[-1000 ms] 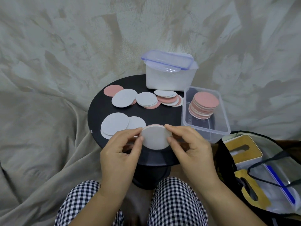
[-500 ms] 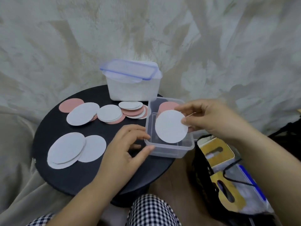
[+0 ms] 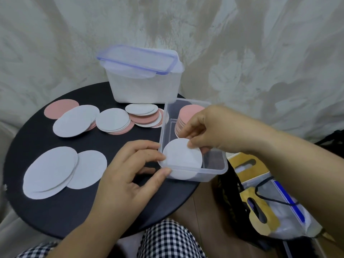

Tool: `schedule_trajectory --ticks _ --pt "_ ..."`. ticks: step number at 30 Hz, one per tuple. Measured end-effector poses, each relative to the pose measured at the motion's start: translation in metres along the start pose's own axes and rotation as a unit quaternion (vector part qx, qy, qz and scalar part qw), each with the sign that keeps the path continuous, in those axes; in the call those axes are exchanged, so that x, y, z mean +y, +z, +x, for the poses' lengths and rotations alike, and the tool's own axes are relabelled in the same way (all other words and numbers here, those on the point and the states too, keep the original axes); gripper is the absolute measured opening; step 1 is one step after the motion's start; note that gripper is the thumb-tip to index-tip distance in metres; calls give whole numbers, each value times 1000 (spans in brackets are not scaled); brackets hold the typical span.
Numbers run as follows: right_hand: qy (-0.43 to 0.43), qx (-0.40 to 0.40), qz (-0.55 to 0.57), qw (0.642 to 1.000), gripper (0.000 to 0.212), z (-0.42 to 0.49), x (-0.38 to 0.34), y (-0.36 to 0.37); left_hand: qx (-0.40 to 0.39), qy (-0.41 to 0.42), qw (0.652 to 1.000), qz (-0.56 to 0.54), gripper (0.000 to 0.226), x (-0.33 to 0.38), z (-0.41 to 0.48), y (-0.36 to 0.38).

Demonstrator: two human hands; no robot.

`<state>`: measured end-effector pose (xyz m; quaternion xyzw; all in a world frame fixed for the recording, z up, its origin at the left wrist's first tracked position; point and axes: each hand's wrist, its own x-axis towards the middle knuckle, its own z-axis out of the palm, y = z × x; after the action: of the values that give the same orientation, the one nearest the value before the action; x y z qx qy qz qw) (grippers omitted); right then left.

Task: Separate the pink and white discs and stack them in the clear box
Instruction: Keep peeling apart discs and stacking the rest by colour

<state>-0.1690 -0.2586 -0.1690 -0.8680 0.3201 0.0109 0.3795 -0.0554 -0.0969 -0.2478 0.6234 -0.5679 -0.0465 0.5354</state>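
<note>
Lightly, right hand (image 3: 210,131) pinches white disc (image 3: 183,155).

The right hand (image 3: 210,131) covers the near side of the pink stack (image 3: 188,112) in the clear box (image 3: 214,170), so its discs cannot be counted. The lower part of the white disc (image 3: 182,155) shows only dimly through the box wall. What is inside the cloudy tub (image 3: 145,86) cannot be told. Both forearms are cut off by the picture's edges, and so is the bag (image 3: 279,211) at the right, its contents unclear.
</note>
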Motion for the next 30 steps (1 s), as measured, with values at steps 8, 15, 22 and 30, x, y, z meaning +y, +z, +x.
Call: schedule_trajectory --ticks 8,15,22,30 --pt "23 6 -118 993 19 2 -5 6 1 4 1000 2 16 -1 -1 0" --pt "29 12 -263 964 27 2 -12 15 3 1 1000 -12 15 -2 -2 0" --pt "22 17 -323 946 33 5 -13 24 7 4 1000 -11 16 -2 -3 0" --pt "30 -4 -325 945 34 3 -17 21 0 0 1000 -21 17 -4 -4 0"
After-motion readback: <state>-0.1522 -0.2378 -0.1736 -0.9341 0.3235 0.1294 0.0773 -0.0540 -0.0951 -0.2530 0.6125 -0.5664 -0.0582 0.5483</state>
